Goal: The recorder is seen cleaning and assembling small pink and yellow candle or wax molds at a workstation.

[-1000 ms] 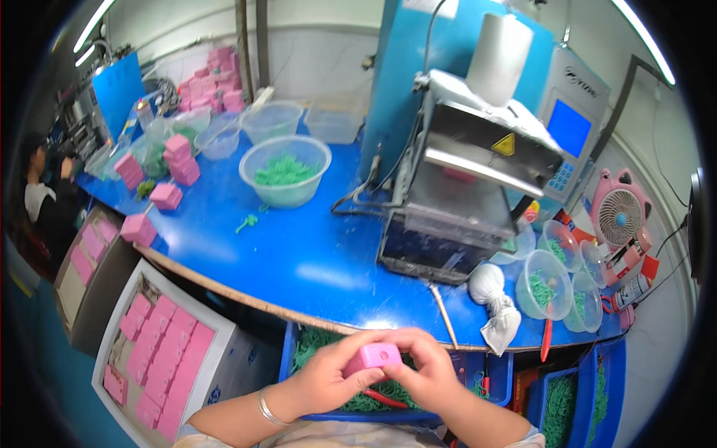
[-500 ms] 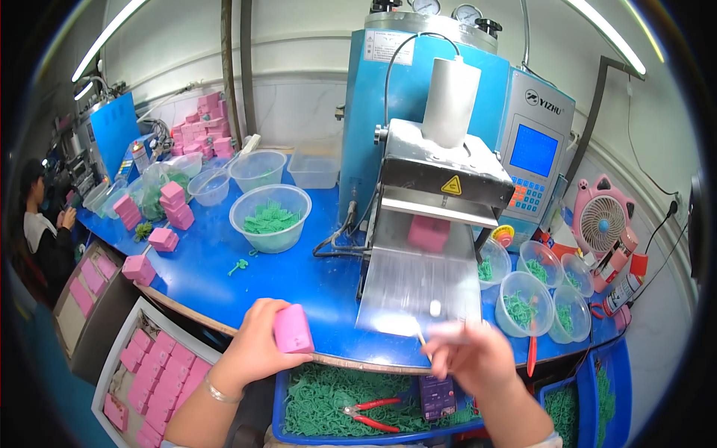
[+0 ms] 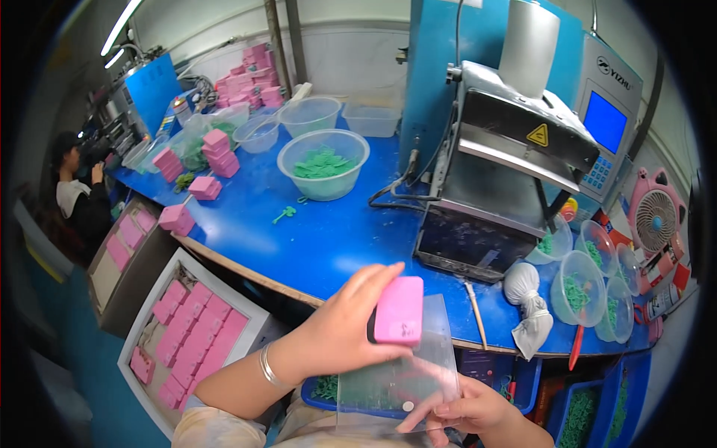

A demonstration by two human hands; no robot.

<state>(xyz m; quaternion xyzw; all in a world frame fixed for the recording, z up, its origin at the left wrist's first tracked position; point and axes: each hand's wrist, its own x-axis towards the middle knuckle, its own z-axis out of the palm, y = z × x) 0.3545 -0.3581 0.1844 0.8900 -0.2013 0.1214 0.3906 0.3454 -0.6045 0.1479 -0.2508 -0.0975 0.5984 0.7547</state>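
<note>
A pink rubber block with a dark mark near its lower end is gripped in my left hand, fingers wrapped round its left side. My right hand clasps the lower right edge of a clear plate, and some of its fingers show through the plate. The block is held over the plate's upper part; whether they touch I cannot tell. Beyond the plate, a brush with a wooden handle lies at the table's front edge. Beside it rests a tied white cloth pouch.
A press machine stands on the blue table. Bowls of green pieces stand left and right of it. Pink blocks fill a white box at left; others stand in stacks. A person sits far left.
My right hand has put down the thin stick-like tool and taken the clear plate off the press. My left hand has brought the pink block rightward over it. The view has turned left.
</note>
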